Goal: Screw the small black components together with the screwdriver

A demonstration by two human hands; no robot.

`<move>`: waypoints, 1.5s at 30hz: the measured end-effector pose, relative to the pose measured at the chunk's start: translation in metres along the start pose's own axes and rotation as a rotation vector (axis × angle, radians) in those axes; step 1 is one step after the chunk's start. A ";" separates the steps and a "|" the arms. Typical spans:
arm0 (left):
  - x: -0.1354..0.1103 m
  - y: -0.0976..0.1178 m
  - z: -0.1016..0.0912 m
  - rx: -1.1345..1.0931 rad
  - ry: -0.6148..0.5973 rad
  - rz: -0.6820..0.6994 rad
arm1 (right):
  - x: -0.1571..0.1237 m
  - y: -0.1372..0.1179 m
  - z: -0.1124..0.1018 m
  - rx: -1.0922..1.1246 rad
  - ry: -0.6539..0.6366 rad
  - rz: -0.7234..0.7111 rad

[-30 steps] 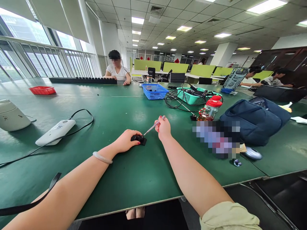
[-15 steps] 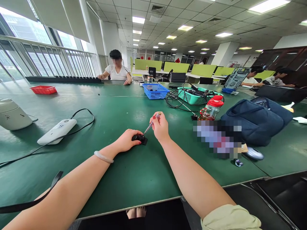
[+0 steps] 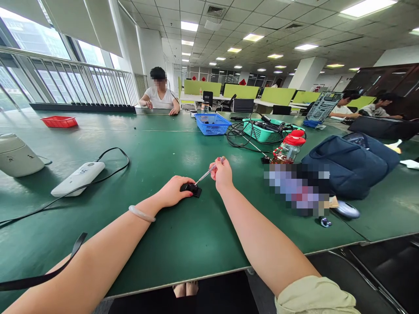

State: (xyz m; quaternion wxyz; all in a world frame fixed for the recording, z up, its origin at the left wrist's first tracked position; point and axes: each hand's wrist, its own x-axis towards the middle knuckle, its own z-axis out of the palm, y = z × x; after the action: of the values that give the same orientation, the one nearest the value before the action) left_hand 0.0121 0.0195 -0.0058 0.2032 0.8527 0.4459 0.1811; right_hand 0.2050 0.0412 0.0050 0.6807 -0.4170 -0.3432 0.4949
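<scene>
A small black part (image 3: 195, 190) rests on the green table in front of me; its exact kind is too small to make out. My left hand (image 3: 176, 190) grips it from the left between thumb and fingers, with the palm close to the tabletop. In my right hand (image 3: 223, 175) is a slim screwdriver (image 3: 206, 174) with a clear handle, slanting down to the left. Its thin tip meets the top of the black part, or lies just over it. My fingers hide the part's left side.
On the green table (image 3: 157, 144) lie a white power bank (image 3: 78, 179) with a cable, a red tray (image 3: 59, 121), a blue basket (image 3: 212, 125), a teal basket (image 3: 262, 134), a red-lidded jar (image 3: 288, 148) and a dark blue bag (image 3: 350, 163). A person (image 3: 159, 97) sits across.
My right hand has shifted slightly right and down, so the screwdriver leans over more. My left hand stays on the black part. The person across has drawn one hand inward.
</scene>
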 end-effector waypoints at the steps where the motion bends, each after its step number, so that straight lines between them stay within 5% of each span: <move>1: 0.000 0.000 0.000 -0.005 -0.004 -0.008 | 0.002 0.002 -0.001 0.013 0.017 0.028; 7: -0.001 0.000 0.000 -0.025 -0.020 -0.029 | 0.010 0.010 -0.008 0.056 0.046 0.156; 27: -0.001 -0.001 0.001 -0.042 -0.017 -0.038 | 0.008 0.012 -0.007 0.087 -0.061 0.227; 45: 0.000 0.002 0.000 -0.005 -0.020 -0.025 | 0.003 0.006 -0.001 0.078 0.084 0.356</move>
State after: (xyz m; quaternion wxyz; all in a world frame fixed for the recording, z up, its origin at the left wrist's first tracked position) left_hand 0.0130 0.0183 -0.0044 0.2120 0.8484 0.4538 0.1711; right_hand 0.2044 0.0449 -0.0008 0.6119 -0.4645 -0.2158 0.6028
